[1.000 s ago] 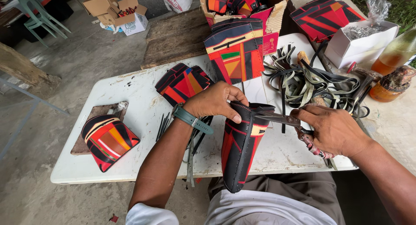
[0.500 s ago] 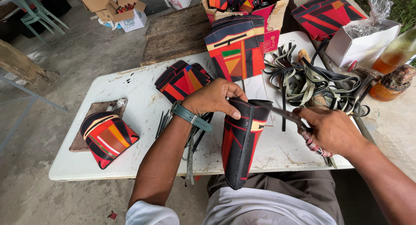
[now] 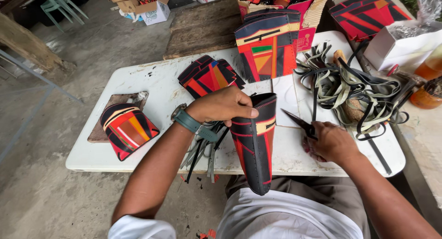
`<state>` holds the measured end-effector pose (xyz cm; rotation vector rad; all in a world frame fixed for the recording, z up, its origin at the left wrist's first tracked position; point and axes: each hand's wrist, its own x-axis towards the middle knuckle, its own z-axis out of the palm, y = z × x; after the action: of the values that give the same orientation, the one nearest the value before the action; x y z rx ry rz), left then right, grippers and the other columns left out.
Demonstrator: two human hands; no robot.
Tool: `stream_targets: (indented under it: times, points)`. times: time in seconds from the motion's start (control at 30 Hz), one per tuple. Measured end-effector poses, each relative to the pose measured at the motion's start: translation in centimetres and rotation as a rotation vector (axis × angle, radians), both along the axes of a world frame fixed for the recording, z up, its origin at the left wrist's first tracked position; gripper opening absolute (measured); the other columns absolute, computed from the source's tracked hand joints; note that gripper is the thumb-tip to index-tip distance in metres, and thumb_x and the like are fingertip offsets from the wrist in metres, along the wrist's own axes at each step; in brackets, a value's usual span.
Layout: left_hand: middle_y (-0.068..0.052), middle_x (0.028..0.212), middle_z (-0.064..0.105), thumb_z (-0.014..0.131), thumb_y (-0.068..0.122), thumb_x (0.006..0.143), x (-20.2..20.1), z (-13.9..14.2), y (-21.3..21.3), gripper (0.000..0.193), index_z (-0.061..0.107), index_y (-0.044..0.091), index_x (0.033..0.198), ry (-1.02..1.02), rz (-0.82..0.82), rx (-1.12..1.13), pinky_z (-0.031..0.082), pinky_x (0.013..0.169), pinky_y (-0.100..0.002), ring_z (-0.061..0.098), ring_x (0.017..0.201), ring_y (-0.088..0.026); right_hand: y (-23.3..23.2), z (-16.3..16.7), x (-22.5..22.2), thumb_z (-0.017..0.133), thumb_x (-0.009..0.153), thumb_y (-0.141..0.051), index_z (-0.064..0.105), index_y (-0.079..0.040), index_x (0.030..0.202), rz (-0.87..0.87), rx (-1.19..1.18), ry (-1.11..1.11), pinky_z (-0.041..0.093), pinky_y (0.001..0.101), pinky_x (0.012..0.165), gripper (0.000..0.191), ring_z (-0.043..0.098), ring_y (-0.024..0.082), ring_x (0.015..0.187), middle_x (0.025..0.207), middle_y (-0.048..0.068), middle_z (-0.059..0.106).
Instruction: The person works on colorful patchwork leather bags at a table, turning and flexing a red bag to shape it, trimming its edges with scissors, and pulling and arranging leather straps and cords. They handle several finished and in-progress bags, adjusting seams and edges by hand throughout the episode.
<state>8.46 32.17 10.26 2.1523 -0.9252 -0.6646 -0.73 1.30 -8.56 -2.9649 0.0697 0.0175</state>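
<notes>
1. Pouch (image 3: 254,147), black with red and orange panels, held upright at the near table edge; its lower end hangs past the edge toward the lap.
2. Left hand (image 3: 224,106) closed over the pouch's open top, fingers curled across the rim from 9 o'clock, thumb along the front face. Green wristwatch (image 3: 186,120) on that wrist.
3. Right hand (image 3: 332,142) at 3 o'clock of the pouch, apart from it, closed around a dark pointed tool (image 3: 297,121); the tip points toward 10 o'clock, near the pouch rim but not touching.
4. Loose dark strips (image 3: 202,149) lie on the white table (image 3: 152,89) under the left wrist.
5. At 9 o'clock, a second striped pouch (image 3: 128,129) rests on a brown board (image 3: 115,103).
6. At 12 o'clock, a flat striped piece (image 3: 209,76); behind it a larger upright bag (image 3: 267,48).
7. At 2 o'clock, a tangled pile of grey-black straps (image 3: 352,89).
8. Change from half a second ago: tool tip then lay against the pouch's top edge; now drawn back to the right. Left grip unchanged.
</notes>
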Motion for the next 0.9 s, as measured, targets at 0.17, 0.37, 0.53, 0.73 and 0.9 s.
stream_targets:
  times: [0.17,0.37,0.53,0.73,0.9]
  points:
    - [0.0,0.061,0.059,0.069,0.032,0.094,-1.6,0.1,0.5,0.04,0.066,-0.002,0.073,-0.117,0.063,-0.039,0.052,0.046,-0.025,0.062,0.053,-0.008,0.1,0.4,-2.5,0.071,0.083,-0.042,0.06,-0.013,0.13,0.131,0.123,-0.328,0.053,0.0454,0.09,0.056,0.066,0.038,0.104,0.115,0.018,0.068]
    - [-0.002,0.059,0.064,0.072,0.023,0.092,-8.4,7.0,-1.3,0.023,0.073,0.004,0.079,-0.439,-0.04,-0.262,0.044,0.049,-0.028,0.057,0.054,-0.008,-2.1,4.3,-7.7,0.06,0.094,-0.052,0.053,-0.007,0.146,-0.07,0.978,-0.201,0.056,0.0355,0.077,0.069,0.068,0.021,0.087,0.114,0.015,0.068]
    - [-0.008,0.07,0.064,0.078,0.014,0.089,-13.4,8.4,-10.8,0.016,0.066,0.004,0.084,-0.78,-0.533,-0.576,0.044,0.052,-0.037,0.064,0.06,-0.024,-11.4,12.2,-17.3,0.045,0.103,-0.062,0.039,-0.005,0.157,0.018,1.256,-0.611,0.054,0.031,0.075,0.079,0.07,0.021,0.091,0.128,0.014,0.063]
    - [-0.005,0.079,0.054,0.065,0.006,0.095,-14.5,0.6,-28.1,0.004,0.062,0.005,0.093,-1.337,-0.677,-0.869,0.045,0.053,-0.034,0.058,0.063,-0.018,-11.8,18.8,-29.8,0.054,0.098,-0.034,0.057,-0.006,0.139,0.043,0.904,-0.85,0.057,0.0347,0.08,0.05,0.074,0.022,0.099,0.123,0.012,0.072]
    - [-0.01,0.076,0.06,0.07,0.021,0.086,-15.2,-13.9,-39.3,0.013,0.064,0.01,0.085,-0.923,-0.433,-0.928,0.05,0.054,-0.042,0.061,0.063,-0.033,-14.2,13.6,-23.2,0.06,0.094,-0.019,0.068,-0.012,0.124,-0.598,0.299,-0.163,0.056,0.0417,0.084,0.032,0.073,0.034,0.099,0.112,0.012,0.076]
